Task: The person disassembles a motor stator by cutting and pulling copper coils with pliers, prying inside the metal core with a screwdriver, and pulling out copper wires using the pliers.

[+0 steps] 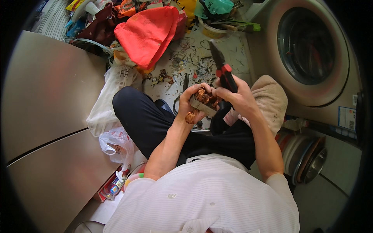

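white plastic bags (110, 116) at left, left hand (193, 101) gripping a metal block wound with copper wire (204, 100) above the lap, right hand (237, 97) closed around red-handled pliers (222, 70), washing machine (311, 50) at right

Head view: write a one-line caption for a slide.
Seated on a littered floor, the left hand grips a copper-wound motor core while the right hand holds red-handled pliers beside a washing machine.

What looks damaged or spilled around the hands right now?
The motor coil block in the left hand has torn, frayed copper windings; wire scraps litter the floor beyond. The right hand holds red-handled pliers.
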A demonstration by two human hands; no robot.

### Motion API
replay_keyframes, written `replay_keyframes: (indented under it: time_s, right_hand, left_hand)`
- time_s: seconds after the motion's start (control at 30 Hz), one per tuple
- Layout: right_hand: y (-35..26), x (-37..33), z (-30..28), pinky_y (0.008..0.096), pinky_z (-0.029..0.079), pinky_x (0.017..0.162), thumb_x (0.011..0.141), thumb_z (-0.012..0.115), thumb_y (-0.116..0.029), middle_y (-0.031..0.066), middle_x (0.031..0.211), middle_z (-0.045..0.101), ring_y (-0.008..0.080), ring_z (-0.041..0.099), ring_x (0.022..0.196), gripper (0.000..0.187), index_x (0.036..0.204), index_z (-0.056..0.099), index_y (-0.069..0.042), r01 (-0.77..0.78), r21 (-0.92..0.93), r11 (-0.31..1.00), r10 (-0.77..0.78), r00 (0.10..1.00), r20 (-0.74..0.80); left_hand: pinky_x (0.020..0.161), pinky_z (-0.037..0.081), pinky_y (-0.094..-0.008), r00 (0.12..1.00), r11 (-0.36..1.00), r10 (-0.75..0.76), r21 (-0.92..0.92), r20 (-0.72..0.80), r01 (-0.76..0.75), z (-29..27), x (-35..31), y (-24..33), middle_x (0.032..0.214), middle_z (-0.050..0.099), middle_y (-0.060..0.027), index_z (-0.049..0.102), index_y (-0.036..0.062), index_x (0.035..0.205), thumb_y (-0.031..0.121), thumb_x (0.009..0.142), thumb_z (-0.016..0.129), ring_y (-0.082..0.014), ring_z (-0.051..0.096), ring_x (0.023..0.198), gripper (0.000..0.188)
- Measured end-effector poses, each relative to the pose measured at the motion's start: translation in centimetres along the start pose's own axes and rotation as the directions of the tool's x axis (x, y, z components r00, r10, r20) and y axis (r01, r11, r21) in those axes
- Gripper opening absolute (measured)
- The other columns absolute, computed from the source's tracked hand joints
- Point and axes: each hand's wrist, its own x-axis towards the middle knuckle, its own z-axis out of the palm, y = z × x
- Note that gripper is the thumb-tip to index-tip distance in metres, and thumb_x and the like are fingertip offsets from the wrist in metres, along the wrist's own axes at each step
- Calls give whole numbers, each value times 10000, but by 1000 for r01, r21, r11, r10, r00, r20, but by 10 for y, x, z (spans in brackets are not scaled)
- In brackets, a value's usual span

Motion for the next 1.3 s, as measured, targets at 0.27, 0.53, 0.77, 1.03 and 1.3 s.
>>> replay_keyframes:
  time_s: [0.27, 0.53, 0.77, 1.03, 1.3]
  right_hand:
    - [20, -45, -9, 260, 473, 632, 994, 593, -174, 51, 811, 639, 119, 575, 664, 225, 1103, 627, 20, -161, 201, 966, 137, 982, 128]
    - [27, -78, 12, 273, 531, 635, 1036, 580, -242, 88, 867, 700, 146, 667, 672, 309, 1206, 597, 15, -439, 144, 887, 361, 853, 376]
    - [27, -82, 22, 284, 548, 725, 1030, 589, -221, 96, 963, 738, 153, 704, 769, 333, 1285, 579, -6, -525, 185, 831, 374, 772, 514]
    - [27, -77, 28, 267, 479, 646, 968, 629, -250, 39, 843, 729, 106, 613, 680, 313, 1161, 665, -7, -151, -243, 958, 227, 918, 325]
    - [25, -74, 30, 264, 522, 662, 970, 629, -215, 53, 874, 727, 114, 645, 660, 277, 1126, 646, 14, -336, -10, 942, 324, 900, 292]
  left_hand:
    - [919, 532, -501, 990, 959, 106, -254, -90, -125, -4, 5, 13, 1110, 639, -181, 663, 22, 1041, 426, 996, 561, -377, 604, 1106, 419]
    - [909, 537, -524, 850, 913, 236, -191, -470, -359, -2, 7, 23, 1043, 641, -188, 628, 21, 1022, 425, 995, 585, -375, 618, 1034, 408]
    - [922, 587, -476, 939, 819, 122, -502, -322, -279, 4, -1, 24, 1086, 607, -212, 587, -75, 1108, 495, 972, 601, -377, 602, 1065, 586]
    - [886, 610, -448, 953, 762, 108, -592, -283, -262, -4, -5, 22, 1108, 581, -206, 608, -60, 1116, 347, 863, 728, -362, 572, 1104, 494]
    - [865, 620, -456, 915, 774, 201, -516, -349, -367, 9, -9, 26, 1182, 603, -213, 668, 30, 1145, 332, 899, 678, -395, 554, 1127, 389]
